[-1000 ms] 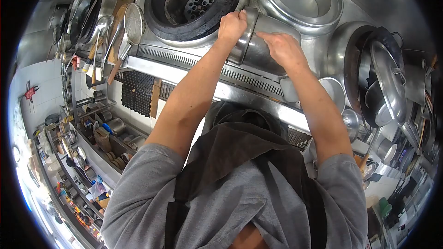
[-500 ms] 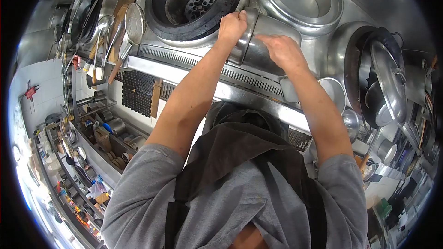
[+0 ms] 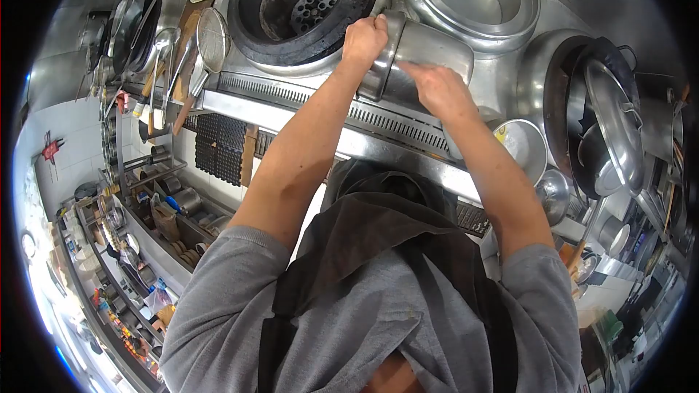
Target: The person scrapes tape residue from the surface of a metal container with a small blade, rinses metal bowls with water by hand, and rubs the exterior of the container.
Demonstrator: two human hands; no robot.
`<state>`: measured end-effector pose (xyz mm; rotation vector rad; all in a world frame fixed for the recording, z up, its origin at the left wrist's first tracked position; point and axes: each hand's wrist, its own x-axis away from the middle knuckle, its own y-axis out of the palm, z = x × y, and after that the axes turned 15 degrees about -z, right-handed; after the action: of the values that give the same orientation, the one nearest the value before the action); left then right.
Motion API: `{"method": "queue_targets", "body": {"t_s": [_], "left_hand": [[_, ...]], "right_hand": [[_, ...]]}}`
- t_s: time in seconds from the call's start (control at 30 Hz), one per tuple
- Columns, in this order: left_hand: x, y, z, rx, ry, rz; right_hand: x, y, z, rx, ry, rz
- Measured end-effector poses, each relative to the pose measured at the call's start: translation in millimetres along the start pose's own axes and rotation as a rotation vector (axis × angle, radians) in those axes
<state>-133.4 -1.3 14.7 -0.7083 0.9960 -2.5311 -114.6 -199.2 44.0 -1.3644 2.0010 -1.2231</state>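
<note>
A metal cylindrical pot lies on its side on the stove top, between the black burner ring and a round metal pot. My left hand is closed on the rim end of the lying pot. On its side, near the raised band, rests the extended index finger of my right hand; the other fingers are curled, and nothing shows in them. The slotted drain grate runs in front of the pot.
A strainer and ladles hang at the left. Under my right forearm stands a metal bowl. A metal lid and a dark wok lean at the right. Lower left are shelves with containers.
My right hand has moved slightly down and left, its index finger sliding along the pot's side near the band. My left hand keeps its grip. The view has shifted slightly.
</note>
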Motion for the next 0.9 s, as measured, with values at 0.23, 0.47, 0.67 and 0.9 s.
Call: {"method": "queue_targets", "body": {"t_s": [0.23,0.47,0.67,0.9], "left_hand": [[-3.2,-2.8,3.4,-0.024,0.009,-0.008],[-3.0,-5.2,4.5,-0.028,0.0,-0.015],[-7.7,-5.6,5.6,-0.035,-0.02,-0.059],[-20.1,-2.5,7.6,-0.076,-0.072,-0.089]], "right_hand": [[2.5,-2.6,1.2,0.01,0.021,-0.014],[11.1,11.8,-2.2,0.039,-0.067,-0.081],[18.1,21.8,-10.9,0.084,-0.029,-0.158],[13.9,4.9,-11.5,0.052,0.028,-0.105]]}}
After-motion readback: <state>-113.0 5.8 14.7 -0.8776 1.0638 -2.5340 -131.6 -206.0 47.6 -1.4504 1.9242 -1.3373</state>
